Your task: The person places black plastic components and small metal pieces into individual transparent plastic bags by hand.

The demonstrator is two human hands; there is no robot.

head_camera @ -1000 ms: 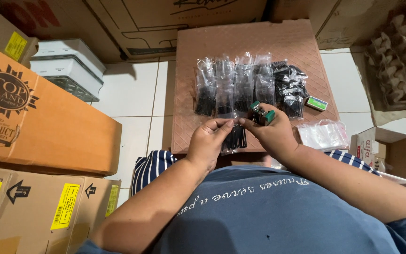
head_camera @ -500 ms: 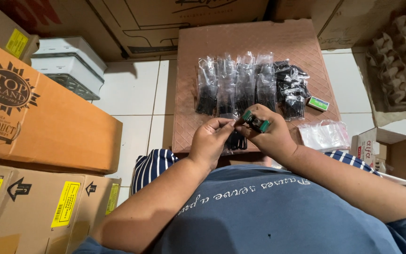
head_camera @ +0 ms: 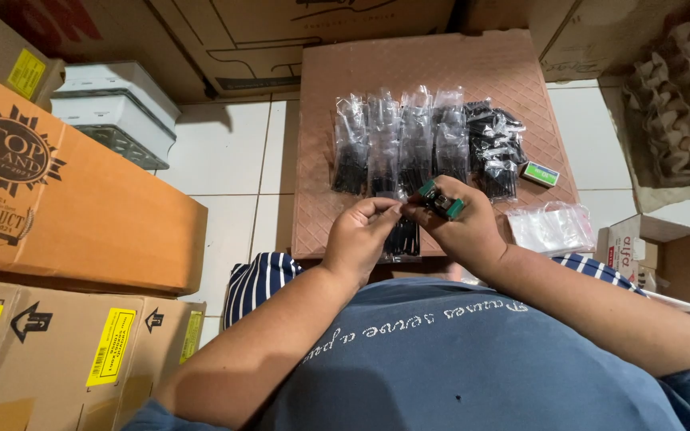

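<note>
Both hands pinch a packet (head_camera: 400, 233) of black pins at the board's (head_camera: 417, 64) near edge, right hand (head_camera: 461, 227) also gripping a stapler (head_camera: 442, 199); five filled packets (head_camera: 425, 144) lie beyond, empty bags (head_camera: 550, 227) waiting right.

A small clear packet of black pieces (head_camera: 402, 233) hangs upright, its top edge pinched between the fingers (head_camera: 387, 209) of both hands. A green stapler (head_camera: 441, 200) lies across the right fingers.

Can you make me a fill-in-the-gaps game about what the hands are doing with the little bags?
1. The right hand holds a small ____ stapler.
2. Both hands pinch one clear bag of ____ pieces.
3. The left hand grips the bag's ____ edge.
4. Four filled bags lie in a row on the ____ board.

Missing words: green; black; top; brown
</note>
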